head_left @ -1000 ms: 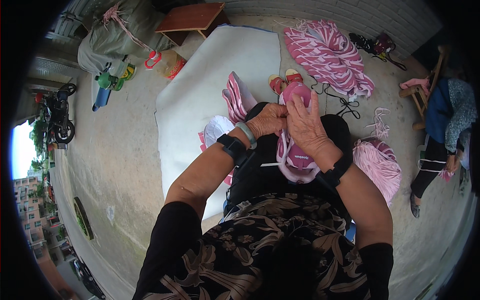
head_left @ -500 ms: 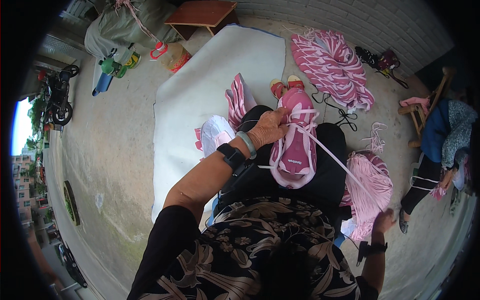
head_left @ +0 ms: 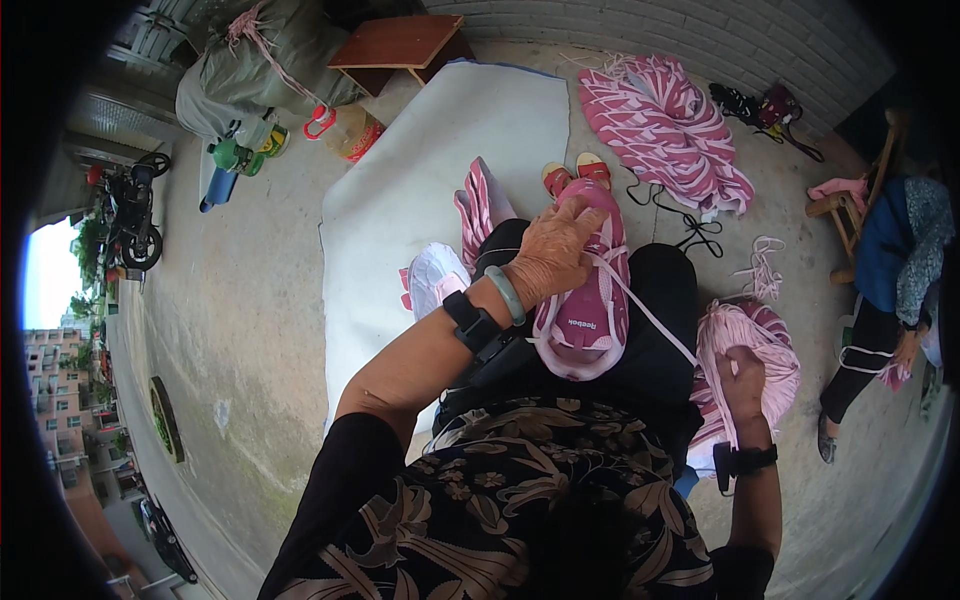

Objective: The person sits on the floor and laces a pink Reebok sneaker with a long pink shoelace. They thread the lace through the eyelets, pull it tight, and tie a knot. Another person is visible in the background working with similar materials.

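Observation:
A pink shoe upper (head_left: 588, 325) with pale laces lies across my black-trousered lap, toe pointing away. My left hand (head_left: 555, 250) grips its front part from the left, fingers curled over the tongue and lace area. From the eyelets a pale pink shoelace (head_left: 655, 322) stretches down to the right. My right hand (head_left: 742, 385) is closed over a bundle of pale pink laces (head_left: 775, 350) beside my right knee, apparently on the shoelace; where the lace meets the fingers blends into the bundle. Left of my lap lie more pink uppers (head_left: 480, 205) and a white-lined piece (head_left: 436, 272).
A white sheet (head_left: 400, 180) covers the floor ahead. Beyond my knees are red sandals (head_left: 575, 175), a large pile of laced pink uppers (head_left: 665, 130) and a black cord (head_left: 695, 235). Bottles (head_left: 350, 130) and a wooden stool (head_left: 400, 45) stand farther off. Another person (head_left: 890, 270) sits at right.
My right hand has moved up and inward, from below the lace bundle to over it. My left hand has shifted farther across the upper. The stretched lace shows a shorter visible length.

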A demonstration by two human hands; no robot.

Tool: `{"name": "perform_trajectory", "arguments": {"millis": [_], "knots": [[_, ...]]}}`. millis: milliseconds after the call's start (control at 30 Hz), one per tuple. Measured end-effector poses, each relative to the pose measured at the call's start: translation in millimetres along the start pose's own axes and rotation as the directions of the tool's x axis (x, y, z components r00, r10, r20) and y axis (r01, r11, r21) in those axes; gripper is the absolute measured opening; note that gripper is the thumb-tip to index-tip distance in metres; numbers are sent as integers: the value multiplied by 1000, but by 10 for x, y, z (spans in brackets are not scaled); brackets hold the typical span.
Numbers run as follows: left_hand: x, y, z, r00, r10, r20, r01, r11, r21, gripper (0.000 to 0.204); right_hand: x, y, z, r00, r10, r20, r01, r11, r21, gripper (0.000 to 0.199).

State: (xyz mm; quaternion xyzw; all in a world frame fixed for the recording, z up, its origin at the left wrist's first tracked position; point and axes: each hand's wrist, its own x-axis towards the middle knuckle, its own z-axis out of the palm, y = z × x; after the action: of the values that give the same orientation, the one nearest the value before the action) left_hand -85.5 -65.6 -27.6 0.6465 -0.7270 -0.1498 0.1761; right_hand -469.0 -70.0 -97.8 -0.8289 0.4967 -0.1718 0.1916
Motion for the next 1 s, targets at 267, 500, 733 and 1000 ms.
{"name": "perform_trajectory", "arguments": {"millis": [267, 500, 733, 1000], "knots": [[277, 0, -31, 925, 366, 102, -379, 912, 157, 29, 1005, -1411, 280, 903, -392, -177, 398, 917, 1, 27], [-22, -253, 55, 982, -146, -119, 23, 722, -691, 22, 1003, -1628, 308, 957, -278, 78, 256, 942, 218, 22], [-242, -153, -23, 913, -408, -12, 66, 178, -982, 30, 885, -2029, 285, 907, -410, 99, 360, 875, 325, 12], [-181, -304, -352, 985, 173, -19, -173, 957, -232, 29, 874, -2037, 335, 916, -385, 109, 316, 863, 394, 8]]}}
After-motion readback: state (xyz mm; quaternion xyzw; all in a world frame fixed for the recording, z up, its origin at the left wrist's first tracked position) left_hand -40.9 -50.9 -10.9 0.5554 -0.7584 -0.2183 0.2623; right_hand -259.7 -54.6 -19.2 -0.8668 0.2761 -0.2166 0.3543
